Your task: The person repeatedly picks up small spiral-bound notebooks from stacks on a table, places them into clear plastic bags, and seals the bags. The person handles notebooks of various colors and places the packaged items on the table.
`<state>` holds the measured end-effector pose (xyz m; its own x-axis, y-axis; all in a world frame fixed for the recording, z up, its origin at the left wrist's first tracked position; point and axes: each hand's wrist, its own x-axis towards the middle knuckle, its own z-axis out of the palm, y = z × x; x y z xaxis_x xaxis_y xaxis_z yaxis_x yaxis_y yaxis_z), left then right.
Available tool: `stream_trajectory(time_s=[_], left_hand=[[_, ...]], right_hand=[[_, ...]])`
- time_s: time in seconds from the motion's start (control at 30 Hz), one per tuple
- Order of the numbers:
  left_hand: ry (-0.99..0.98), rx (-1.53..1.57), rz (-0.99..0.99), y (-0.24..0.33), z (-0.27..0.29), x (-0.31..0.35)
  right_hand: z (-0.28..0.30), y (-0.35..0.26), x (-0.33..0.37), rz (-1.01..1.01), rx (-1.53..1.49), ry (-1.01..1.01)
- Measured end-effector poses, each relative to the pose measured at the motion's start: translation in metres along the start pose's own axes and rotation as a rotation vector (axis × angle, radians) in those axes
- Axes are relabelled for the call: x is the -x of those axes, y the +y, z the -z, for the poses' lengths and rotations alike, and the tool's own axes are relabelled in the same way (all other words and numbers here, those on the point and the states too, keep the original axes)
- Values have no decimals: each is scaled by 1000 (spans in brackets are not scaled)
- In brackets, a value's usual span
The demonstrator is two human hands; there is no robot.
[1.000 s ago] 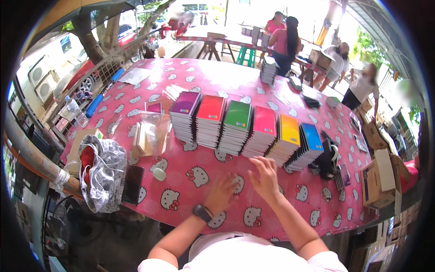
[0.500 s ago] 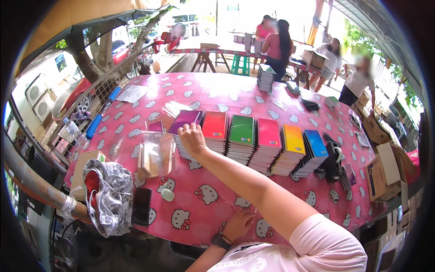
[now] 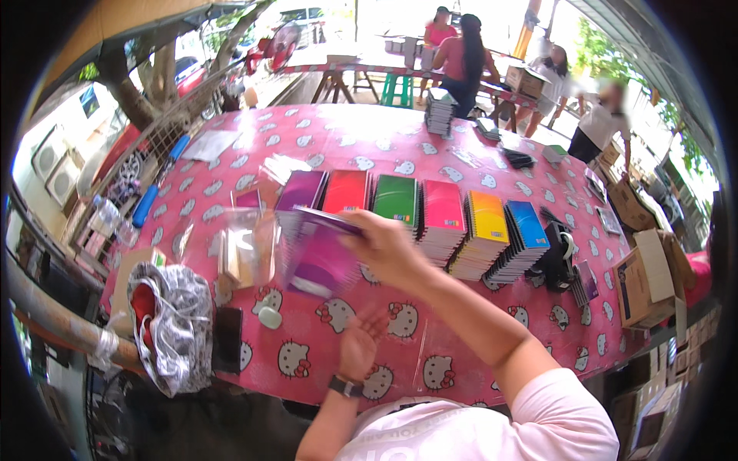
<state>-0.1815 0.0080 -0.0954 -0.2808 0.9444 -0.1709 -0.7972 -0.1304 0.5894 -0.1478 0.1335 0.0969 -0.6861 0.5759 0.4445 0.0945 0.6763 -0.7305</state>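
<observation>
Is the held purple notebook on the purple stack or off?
Off: the right hand holds the purple notebook tilted, in front of the stack.

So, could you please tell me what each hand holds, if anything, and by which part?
The right hand holds a purple notebook near its upper right edge; blur hides the exact finger placement. The left hand is open, holding nothing.

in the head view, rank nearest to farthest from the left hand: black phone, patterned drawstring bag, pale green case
1. Pale green case, left of the left hand
2. Black phone, farther left
3. Patterned drawstring bag, leftmost of these
</observation>
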Motion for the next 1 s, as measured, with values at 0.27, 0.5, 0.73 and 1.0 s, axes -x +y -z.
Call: stream_trajectory(time_s=[0.27, 0.5, 0.73, 1.0], left_hand=[[-309, -342, 262, -6, -10, -25], [-114, -794, 238, -63, -4, -23], [-76, -799, 127, -66, 3, -20], [-81, -909, 144, -65, 5, -24]], right_hand=[[63, 77, 91, -320, 276, -297], [-8, 94, -24, 34, 946, 98], [-43, 116, -32, 197, 1100, 133], [-27, 113, -45, 263, 905, -30]])
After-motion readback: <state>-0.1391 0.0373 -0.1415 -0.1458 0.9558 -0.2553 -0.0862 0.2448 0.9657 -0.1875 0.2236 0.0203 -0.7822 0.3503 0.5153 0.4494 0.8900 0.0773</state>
